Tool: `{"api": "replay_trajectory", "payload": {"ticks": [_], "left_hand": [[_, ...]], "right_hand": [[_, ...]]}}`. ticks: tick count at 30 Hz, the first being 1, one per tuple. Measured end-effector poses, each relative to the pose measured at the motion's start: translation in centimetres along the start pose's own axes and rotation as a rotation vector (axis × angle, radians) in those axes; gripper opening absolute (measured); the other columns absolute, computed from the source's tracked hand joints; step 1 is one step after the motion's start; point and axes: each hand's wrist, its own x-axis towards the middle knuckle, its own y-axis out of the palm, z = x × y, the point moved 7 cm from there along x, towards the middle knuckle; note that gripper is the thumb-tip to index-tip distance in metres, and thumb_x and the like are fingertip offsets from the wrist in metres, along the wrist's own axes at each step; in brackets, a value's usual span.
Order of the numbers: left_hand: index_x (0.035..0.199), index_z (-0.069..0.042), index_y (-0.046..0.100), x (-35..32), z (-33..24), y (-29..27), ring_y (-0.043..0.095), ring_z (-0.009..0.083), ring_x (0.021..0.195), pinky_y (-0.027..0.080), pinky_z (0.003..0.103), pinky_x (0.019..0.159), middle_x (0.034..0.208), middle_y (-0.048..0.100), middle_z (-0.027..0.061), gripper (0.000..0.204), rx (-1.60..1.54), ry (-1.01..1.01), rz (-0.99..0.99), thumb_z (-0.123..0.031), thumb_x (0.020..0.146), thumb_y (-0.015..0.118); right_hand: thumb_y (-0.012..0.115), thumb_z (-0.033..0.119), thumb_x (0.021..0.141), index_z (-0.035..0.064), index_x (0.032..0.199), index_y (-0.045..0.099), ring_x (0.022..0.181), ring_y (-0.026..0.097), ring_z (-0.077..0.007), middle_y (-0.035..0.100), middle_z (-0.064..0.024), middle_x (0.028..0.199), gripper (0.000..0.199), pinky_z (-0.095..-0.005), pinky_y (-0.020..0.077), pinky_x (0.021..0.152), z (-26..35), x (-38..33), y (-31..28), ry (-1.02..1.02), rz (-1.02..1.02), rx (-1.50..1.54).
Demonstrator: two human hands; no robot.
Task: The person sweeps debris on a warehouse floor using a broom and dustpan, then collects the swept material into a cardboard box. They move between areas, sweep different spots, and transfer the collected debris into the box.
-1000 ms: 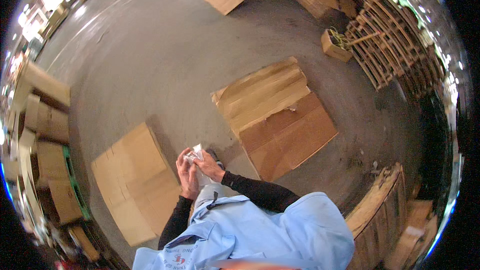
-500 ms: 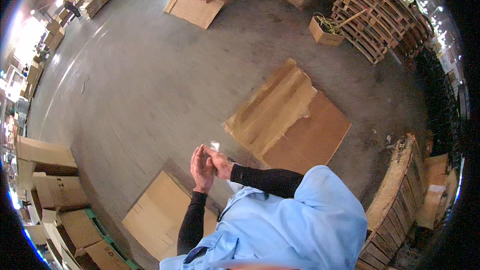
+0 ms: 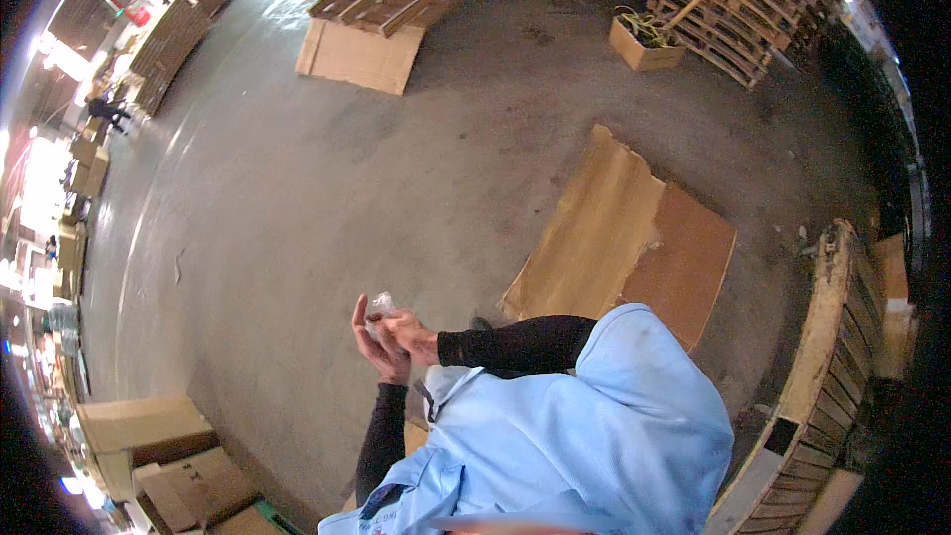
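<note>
In front of my body, my left hand (image 3: 380, 351) and my right hand (image 3: 409, 333) are brought together over the floor. A small crumpled piece of clear plastic (image 3: 383, 302) sticks out between them. The right hand's fingers press it against the left palm. One finger of my left hand stretches upward, while the others curve beside the plastic. Part of the plastic is hidden by the fingers, and its exact kind is hard to tell.
A torn flat cardboard sheet (image 3: 604, 228) lies on the floor to the right. A wooden pallet (image 3: 827, 367) stands at the right, cartons (image 3: 203, 485) at the lower left. Far off are stacked pallets (image 3: 728, 10), an open carton (image 3: 649, 52) and a person (image 3: 107, 111).
My joined hands have shifted slightly left and lower, and the left finger has spread away. More plastic shows between the hands. The view has moved, so the cardboard sheet appears farther right.
</note>
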Motion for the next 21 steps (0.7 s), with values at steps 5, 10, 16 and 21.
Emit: {"api": "replay_trajectory", "payload": {"ticks": [5,10,16,21], "left_hand": [[0.085,0.001,0.055,9.7,5.7,4.8,0.056,0.0121,0.073,0.047,0.027,0.064,0.081,0.062,0.0072,0.033,-0.246,-0.24,-0.017,-0.029,0.096,0.048],[0.08,0.001,0.057,16.6,13.3,12.9,0.05,0.009,0.069,0.041,0.023,0.061,0.073,0.058,0.0021,0.033,-0.254,-0.391,0.265,-0.027,0.096,0.048],[0.115,0.002,0.058,25.7,15.8,24.2,0.059,0.0176,0.097,0.044,0.031,0.088,0.115,0.06,0.0112,0.04,-0.35,-0.334,0.731,-0.031,0.092,0.05],[0.119,0.0,0.051,31.4,16.5,32.4,0.062,0.0182,0.088,0.053,0.031,0.075,0.104,0.063,0.0108,0.041,-0.376,-0.141,1.099,-0.024,0.087,0.062]], "right_hand": [[0.05,0.038,0.093,0.0082,0.116,0.054,0.099,0.051,-0.011,0.058,0.0004,0.103,0.038,-0.0285,0.0391,0.09,8.5,4.1,-1.3,-0.324,-0.049,-0.075],[0.053,0.044,0.091,0.0082,0.115,0.058,0.093,0.055,-0.0106,0.061,0.0003,0.099,0.043,-0.0279,0.0454,0.078,14.1,10.4,-8.9,-0.27,-0.221,-0.314],[0.051,0.033,0.094,0.0097,0.113,0.06,0.088,0.057,-0.0096,0.062,-0.0006,0.099,0.032,-0.0286,0.0497,0.07,22.6,18.5,-18.6,-0.304,-0.369,-0.248],[0.052,0.013,0.09,0.0027,0.105,0.061,0.09,0.06,-0.017,0.061,-0.0062,0.105,0.021,-0.0309,0.0498,0.078,32.4,19.3,-22.8,-0.309,-0.239,-0.48]]}}
